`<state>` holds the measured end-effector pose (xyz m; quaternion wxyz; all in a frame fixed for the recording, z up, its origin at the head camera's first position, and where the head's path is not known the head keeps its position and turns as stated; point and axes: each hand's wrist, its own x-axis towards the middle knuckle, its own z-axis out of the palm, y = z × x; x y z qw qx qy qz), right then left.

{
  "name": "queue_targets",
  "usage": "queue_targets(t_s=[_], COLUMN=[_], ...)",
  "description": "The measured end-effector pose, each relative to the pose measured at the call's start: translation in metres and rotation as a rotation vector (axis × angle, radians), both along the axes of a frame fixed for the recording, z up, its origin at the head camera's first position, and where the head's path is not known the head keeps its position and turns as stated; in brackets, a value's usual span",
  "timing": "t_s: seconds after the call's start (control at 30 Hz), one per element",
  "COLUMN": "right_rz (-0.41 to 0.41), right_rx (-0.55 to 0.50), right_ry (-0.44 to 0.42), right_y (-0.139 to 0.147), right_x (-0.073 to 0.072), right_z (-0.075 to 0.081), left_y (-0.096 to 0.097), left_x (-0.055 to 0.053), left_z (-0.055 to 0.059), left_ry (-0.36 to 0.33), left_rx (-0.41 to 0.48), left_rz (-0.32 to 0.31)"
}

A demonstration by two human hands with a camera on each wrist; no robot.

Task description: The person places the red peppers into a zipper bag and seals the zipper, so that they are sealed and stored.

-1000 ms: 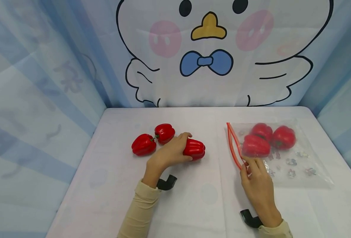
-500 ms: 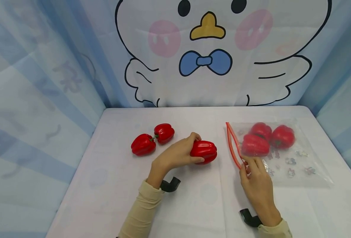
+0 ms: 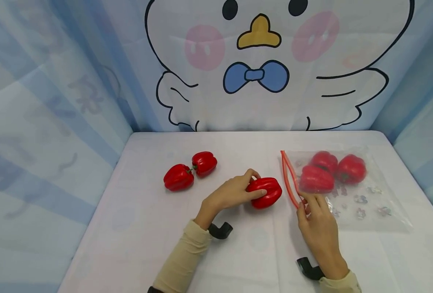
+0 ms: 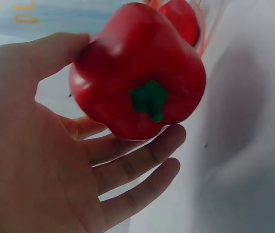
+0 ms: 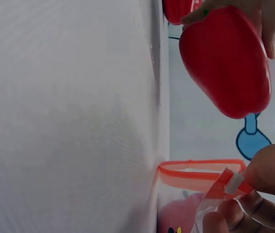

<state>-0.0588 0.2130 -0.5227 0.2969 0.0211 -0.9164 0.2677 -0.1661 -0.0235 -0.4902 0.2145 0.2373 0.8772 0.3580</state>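
Left hand grips a red bell pepper, long axis toward the zip bag, orange rim just rightward, pinched by right hand!

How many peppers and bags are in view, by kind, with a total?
Red peppers: 6 (2 loose on the table, 1 in the left hand, 3 inside the bag)
Plastic bags: 1
Total: 7

Looks like clear, shiny plastic at the bag. Shines smooth and glossy on the pepper just left of the bag. Appears matt and clothlike on the worktop under the bag and the backdrop behind it.
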Motion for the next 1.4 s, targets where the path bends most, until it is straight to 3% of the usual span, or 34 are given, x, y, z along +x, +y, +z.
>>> queue_targets(t_s=[0.13, 0.33, 0.7, 0.97, 1.07, 1.27, 1.4], right_rz=[0.002, 0.004, -0.007, 0.013, 0.012, 0.007, 0.009], right_rx=[0.0, -0.007, -0.005, -0.027, -0.028, -0.014, -0.019], right_ry=[0.002, -0.004, -0.043, 0.017, 0.031, 0.024, 0.029], right_y=[0.001, 0.001, 0.0, 0.001, 0.002, 0.002, 0.002], right_x=[-0.001, -0.001, 0.0, -0.001, -0.001, 0.0, 0.001], right_z=[0.0, 0.0, -0.001, 0.0, -0.001, -0.001, 0.0], left_y=[0.008, 0.02, 0.051, 0.062, 0.062, 0.054, 0.056], left_x=[-0.001, -0.005, -0.007, -0.005, -0.004, -0.009, -0.011], left_z=[-0.004, -0.01, -0.017, -0.023, -0.026, -0.027, -0.033], left_ry=[-0.032, -0.028, 0.091, 0.104, 0.094, 0.099, 0.073], left_rx=[0.051, 0.094, 0.109, 0.172, 0.208, 0.28, 0.324], left_rz=[0.012, 0.04, 0.004, 0.013, -0.011, -0.166, -0.19])
